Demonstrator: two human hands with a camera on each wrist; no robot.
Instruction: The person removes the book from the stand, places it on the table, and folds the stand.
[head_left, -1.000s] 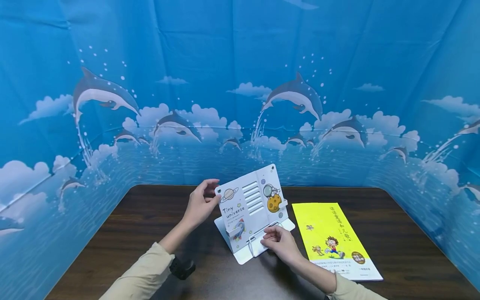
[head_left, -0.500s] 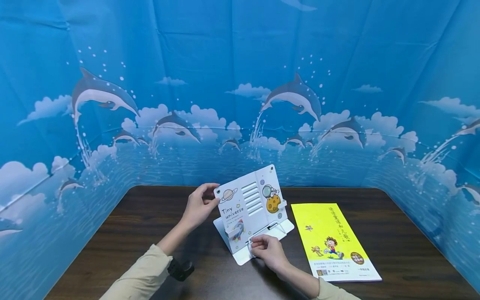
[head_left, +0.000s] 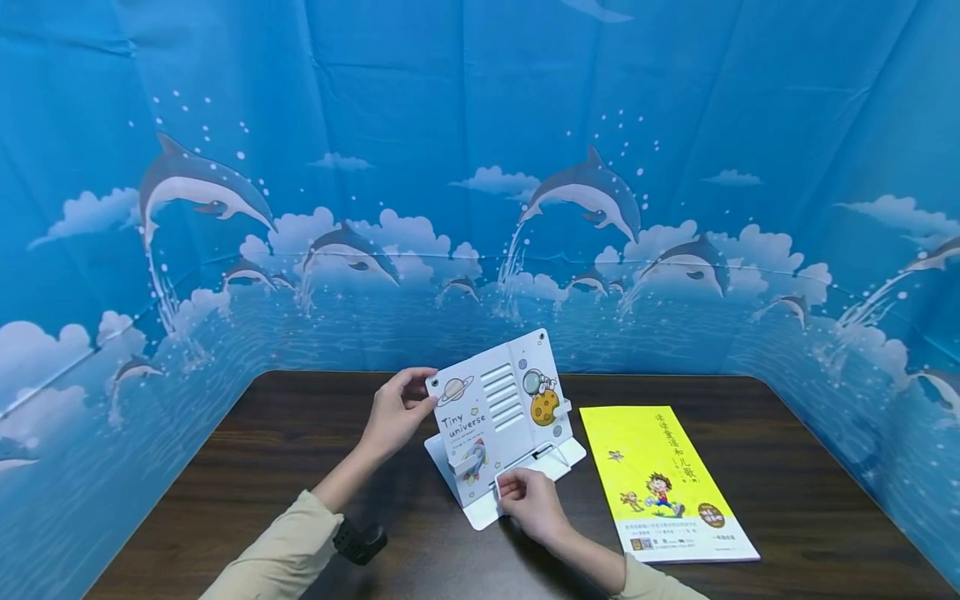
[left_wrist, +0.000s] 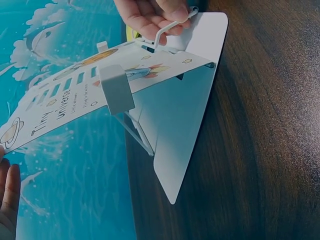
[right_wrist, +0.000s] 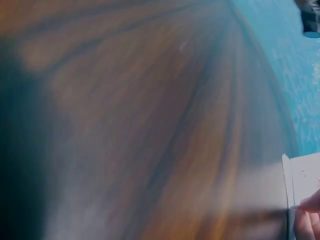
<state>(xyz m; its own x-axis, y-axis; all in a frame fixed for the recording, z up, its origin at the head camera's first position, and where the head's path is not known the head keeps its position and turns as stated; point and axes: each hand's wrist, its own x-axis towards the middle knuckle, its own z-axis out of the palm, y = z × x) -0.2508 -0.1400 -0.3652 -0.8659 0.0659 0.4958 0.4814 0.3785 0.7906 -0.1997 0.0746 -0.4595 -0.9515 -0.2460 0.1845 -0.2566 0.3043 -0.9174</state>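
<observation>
A white folding book stand (head_left: 517,446) with space cartoons and "Tiny universe" print stands propped on the table, turned at an angle. At its upper left corner my left hand (head_left: 393,415) pinches the panel edge between thumb and fingers. My right hand (head_left: 534,504) is at the lower front ledge. In the left wrist view its fingers pinch the white wire page clip (left_wrist: 167,27) on the ledge. The other wire clip (head_left: 557,454), on the right, lies over the ledge. Only the fingertips of my right hand show at the right wrist view's lower right corner.
A yellow picture-covered book (head_left: 637,450) lies flat to the right of the stand on the dark wood table (head_left: 300,450). Behind the table hangs a blue dolphin-print curtain (head_left: 420,167). A black device (head_left: 360,540) sits on the left wrist.
My right hand has moved left along the ledge from near the right clip to the left wire clip. My left hand stays at the stand's upper left corner.
</observation>
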